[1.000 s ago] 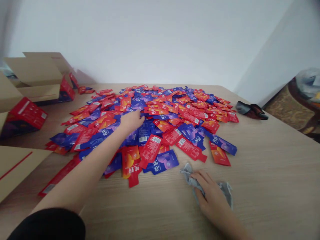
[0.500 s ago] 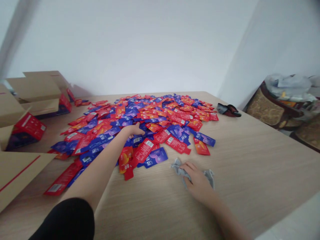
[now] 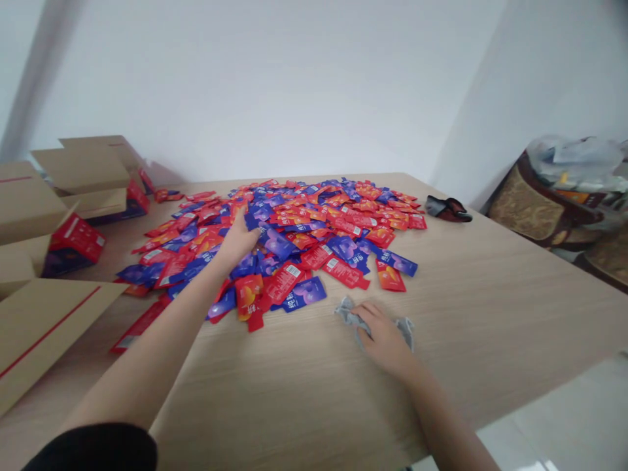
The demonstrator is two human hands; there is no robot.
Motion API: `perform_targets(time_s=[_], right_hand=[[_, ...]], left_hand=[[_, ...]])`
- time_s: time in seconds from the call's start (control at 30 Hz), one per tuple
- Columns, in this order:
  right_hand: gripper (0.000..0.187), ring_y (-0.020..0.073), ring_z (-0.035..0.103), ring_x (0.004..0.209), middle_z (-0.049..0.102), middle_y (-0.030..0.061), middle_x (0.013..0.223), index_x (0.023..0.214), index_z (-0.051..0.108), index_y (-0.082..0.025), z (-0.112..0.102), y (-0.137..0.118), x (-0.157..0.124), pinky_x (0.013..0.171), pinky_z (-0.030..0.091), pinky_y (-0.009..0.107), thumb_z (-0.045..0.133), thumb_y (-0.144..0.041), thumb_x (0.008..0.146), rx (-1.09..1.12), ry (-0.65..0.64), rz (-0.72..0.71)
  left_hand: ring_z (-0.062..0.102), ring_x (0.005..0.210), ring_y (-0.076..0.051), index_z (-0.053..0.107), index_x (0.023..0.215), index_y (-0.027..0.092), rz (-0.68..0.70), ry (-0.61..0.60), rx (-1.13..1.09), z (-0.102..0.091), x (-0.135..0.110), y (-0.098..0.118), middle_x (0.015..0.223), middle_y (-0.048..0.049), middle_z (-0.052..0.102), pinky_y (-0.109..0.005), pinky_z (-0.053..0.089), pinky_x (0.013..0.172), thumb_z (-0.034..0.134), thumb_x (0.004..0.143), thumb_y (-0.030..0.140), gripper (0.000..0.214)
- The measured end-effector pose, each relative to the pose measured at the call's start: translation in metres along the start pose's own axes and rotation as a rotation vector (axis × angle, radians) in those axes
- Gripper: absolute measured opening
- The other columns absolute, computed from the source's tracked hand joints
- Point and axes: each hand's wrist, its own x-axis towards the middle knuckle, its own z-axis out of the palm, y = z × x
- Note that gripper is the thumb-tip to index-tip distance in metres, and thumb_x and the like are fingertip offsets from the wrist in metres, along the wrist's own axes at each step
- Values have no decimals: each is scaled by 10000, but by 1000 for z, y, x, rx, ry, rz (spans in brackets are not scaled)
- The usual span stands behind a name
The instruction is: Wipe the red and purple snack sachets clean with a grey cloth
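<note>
A broad heap of red and blue printed sachets point(image 3: 304, 216) covers the middle of the wooden table. My left hand point(image 3: 241, 237) reaches onto the left part of this heap, its fingers stretched forward over an orange-red sachet and its thumb spread to the side beside a blue sachet point(image 3: 277, 243). Nothing is clearly held in it. Nearer to me, my right hand point(image 3: 380, 330) presses a crumpled grey cloth point(image 3: 347, 311) against the tabletop, fingers curled over it. Cloth ends stick out on both sides of that hand.
Open cardboard boxes point(image 3: 49, 320) with red and blue printed sides line the table's left end. A dark glossy object point(image 3: 447, 208), its kind unclear, lies near the far right edge. Beyond the table, a patterned chair point(image 3: 523, 199) carries plastic bags point(image 3: 579, 157). A white wall stands behind.
My left hand has moved up and to the left across the heap, and its fingers have spread. My right hand stays on the cloth at nearly the same spot. The view has shifted slightly.
</note>
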Motion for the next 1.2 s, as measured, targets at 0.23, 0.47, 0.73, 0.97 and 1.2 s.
perform_targets(time_s=[0.23,0.47,0.73,0.97,1.2], right_hand=[[288,238,554,1072,620,85,1104,1089,614,-196,-2,5,0,972,447,407,453,-142,857,30,30,-5],[274,244,561,1052,621,79,1076,1065,611,-210,-2,8,0,959,449,420,455,-151,848,5,47,-2],[273,259,569,1042,626,94,1067,1074,606,-198,0,15,3,963,450,440,469,-174,839,7,118,61],[273,242,568,1036,593,102,1114,1171,504,-197,-3,-59,-9,937,455,390,472,-202,900,85,410,88],[230,259,533,964,612,99,1187,1080,624,-246,56,-122,-40,821,410,404,474,-165,927,-335,-76,-128]], left_hand=[[615,433,-147,208,1511,237,-49,-247,-510,35,-140,-22,648,53,615,-257,532,422,603,842,286,779],[706,681,-216,663,1180,187,139,-609,133,43,-193,-40,737,-52,711,-349,569,686,438,951,322,348],[533,1256,-289,574,1345,223,804,-508,592,26,-228,-39,1336,-88,611,-454,428,1020,403,984,291,405],[374,1407,-311,457,1444,72,776,-317,667,58,-267,-84,1542,-121,397,-485,312,1131,375,980,319,533],[604,1181,-326,734,1109,115,723,-366,693,57,-268,-64,1182,-142,707,-522,393,1083,440,964,255,356]])
